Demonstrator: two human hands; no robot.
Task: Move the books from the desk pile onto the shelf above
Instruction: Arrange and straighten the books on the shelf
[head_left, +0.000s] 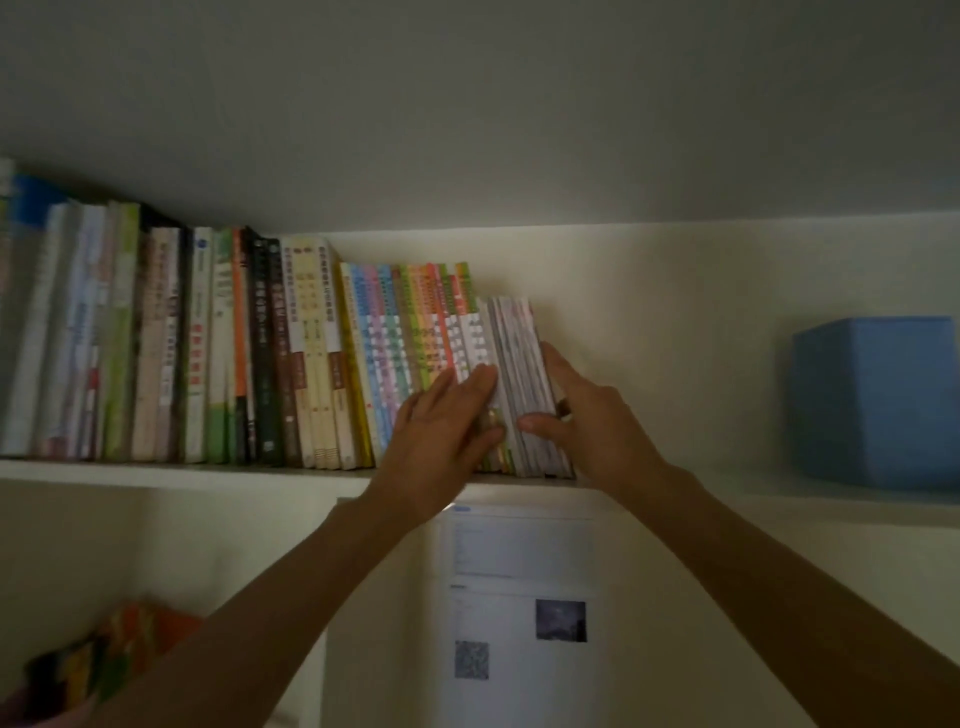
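Hands meet at one thin bundle of pale booklets standing upright at the right end of the book row on the shelf. Right hand clasps that bundle, thumb curled across its front edges and fingers flat along its right face. Left hand lies just left of the bundle, fingers straight and together, pressing flat on the spines of the neighbouring books; it grips nothing. Both forearms are bare

Left of the bundle runs a single row of paperbacks, too many and too blurred for a sure count: a cluster of slim spines in pastel bands of pink, blue, green and orange touches the bundle, then taller cream, dark brown, orange, green and white spines farther left. All stand upright or lean slightly

Well right of the bundle, on the same shelf, sits one blue cube-shaped box with a soft, matte, fabric-like face. Below the bundle, one white printed sheet with two small dark square pictures hangs on the wall. Far below and left of the bundle lies a blurred orange and green patterned thing
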